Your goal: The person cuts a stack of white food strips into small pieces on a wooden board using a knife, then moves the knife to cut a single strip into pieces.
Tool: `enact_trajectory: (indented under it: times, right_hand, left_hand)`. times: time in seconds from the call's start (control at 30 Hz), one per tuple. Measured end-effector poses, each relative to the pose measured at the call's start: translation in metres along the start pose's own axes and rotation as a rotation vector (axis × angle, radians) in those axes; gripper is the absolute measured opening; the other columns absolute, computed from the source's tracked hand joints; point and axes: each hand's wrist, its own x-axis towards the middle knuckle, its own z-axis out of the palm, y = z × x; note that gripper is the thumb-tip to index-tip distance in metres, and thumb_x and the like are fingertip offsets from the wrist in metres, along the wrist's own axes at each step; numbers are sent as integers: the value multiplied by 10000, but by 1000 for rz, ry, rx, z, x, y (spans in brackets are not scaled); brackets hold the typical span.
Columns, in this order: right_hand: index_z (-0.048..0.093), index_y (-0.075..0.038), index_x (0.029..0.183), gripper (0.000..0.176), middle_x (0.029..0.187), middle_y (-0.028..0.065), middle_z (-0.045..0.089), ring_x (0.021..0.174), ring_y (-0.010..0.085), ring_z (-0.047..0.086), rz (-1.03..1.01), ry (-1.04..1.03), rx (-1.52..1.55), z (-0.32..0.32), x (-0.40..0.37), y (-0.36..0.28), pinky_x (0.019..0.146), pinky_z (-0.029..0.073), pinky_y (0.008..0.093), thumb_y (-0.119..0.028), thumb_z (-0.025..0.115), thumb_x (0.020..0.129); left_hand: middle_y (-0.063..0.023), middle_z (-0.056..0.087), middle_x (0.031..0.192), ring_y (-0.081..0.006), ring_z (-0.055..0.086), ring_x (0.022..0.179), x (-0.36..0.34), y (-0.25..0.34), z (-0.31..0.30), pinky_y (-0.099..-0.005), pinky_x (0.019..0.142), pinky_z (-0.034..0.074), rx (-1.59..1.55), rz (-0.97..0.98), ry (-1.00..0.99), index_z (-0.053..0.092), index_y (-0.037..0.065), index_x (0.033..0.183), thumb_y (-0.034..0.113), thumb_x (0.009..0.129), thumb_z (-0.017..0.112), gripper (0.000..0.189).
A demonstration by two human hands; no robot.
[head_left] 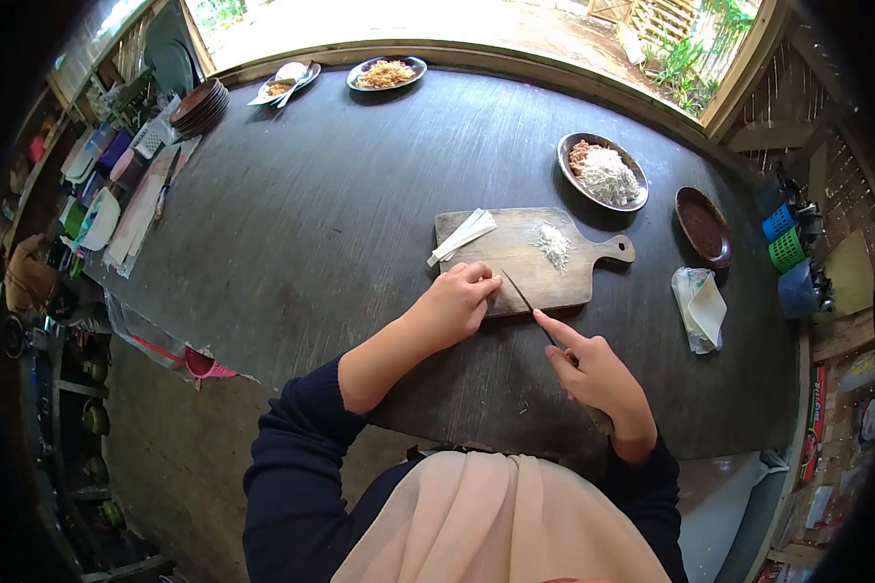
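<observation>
Our right hand (598, 381) closes its grip around the knife (523, 296); our left hand's (454, 303) fingertips gather on the cutting board (566, 288), over what we cannot tell. The pale strips (464, 236) on its left side seem light and snappable, best pinched mid-length.

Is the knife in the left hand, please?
No, the right hand holds the knife, its blade partly over the board.

A kitchen: cutting board (578, 228), plates of food (608, 180), stacked dishes (199, 109)
</observation>
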Motion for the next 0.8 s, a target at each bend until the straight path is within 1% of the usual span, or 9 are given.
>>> enact_trajectory:
  times: [0.03, 0.1, 0.23, 0.3, 0.4, 0.5, 0.63, 0.7, 0.8]
  right_hand:
    - [517, -172, 1414, 485, 597, 221, 501, 468, 294, 508, 0, -1, 1, 1, -1, 0, 580, 475, 364, -112, 575, 936]
    - [539, -177, 1396, 471, 621, 245, 516, 490, 362, 498, -35, 2, -49, 2, -2, 0, 582, 472, 377, -117, 585, 931]
    - [540, -179, 1395, 475, 637, 257, 528, 511, 392, 505, -75, 5, -102, 2, -2, 0, 583, 472, 384, -117, 587, 927]
    - [542, -171, 1403, 468, 578, 185, 510, 432, 178, 452, -125, 24, -131, 2, -2, 4, 547, 467, 312, -90, 575, 943]
    - [542, -167, 1401, 470, 582, 187, 495, 454, 177, 413, -76, 4, -85, 2, -2, 2, 553, 460, 307, -87, 578, 939]
    - [548, -164, 1393, 466, 588, 194, 476, 473, 176, 380, -81, 6, -51, 3, -3, 2, 551, 451, 305, -86, 582, 935]
    - [557, -164, 1386, 460, 585, 197, 468, 466, 181, 380, -113, 24, -76, 3, -3, 3, 545, 448, 306, -87, 587, 933]
    - [559, -192, 1383, 468, 625, 245, 543, 488, 371, 525, -78, 8, -102, 3, -3, -1, 580, 477, 388, -119, 591, 922]
    - [551, -202, 1391, 477, 618, 239, 549, 493, 374, 546, -103, 23, -132, 4, -3, 0, 579, 479, 401, -118, 585, 922]
  left_hand:
    - [-140, 607, 1082, -320, 588, 978, 0, 1, 0, -396, 885, 486, -6, -8, 0, 666, -15, 1128, -29, 811, 590, 327]
    - [-139, 609, 1082, -319, 588, 977, 0, 1, -1, -394, 886, 486, -7, -11, -5, 667, -19, 1128, -29, 808, 591, 328]
    - [-136, 611, 1080, -316, 588, 978, 0, 0, 0, -394, 887, 488, 3, -3, -13, 666, -27, 1128, -27, 800, 598, 334]
    - [-135, 611, 1081, -315, 588, 979, 0, -1, 1, -395, 888, 488, 17, -1, -13, 666, -25, 1127, -26, 797, 602, 336]
    - [-134, 611, 1082, -312, 588, 981, 0, -2, 2, -396, 891, 487, 37, 10, -8, 667, -23, 1128, -25, 794, 608, 339]
    - [-132, 612, 1082, -311, 589, 985, 0, 0, -1, -394, 894, 486, 48, 13, -15, 667, -21, 1130, -27, 793, 609, 341]
    - [-128, 612, 1082, -311, 590, 989, 0, 0, -2, -391, 896, 486, 52, 10, -35, 667, -20, 1131, -37, 797, 605, 341]
    - [-128, 613, 1080, -310, 590, 989, 0, 0, -2, -391, 895, 486, 51, 6, -43, 667, -21, 1131, -40, 798, 603, 340]
    - [-128, 613, 1076, -309, 591, 990, 0, 1, -2, -390, 891, 487, 49, 1, -45, 667, -21, 1131, -41, 800, 603, 337]
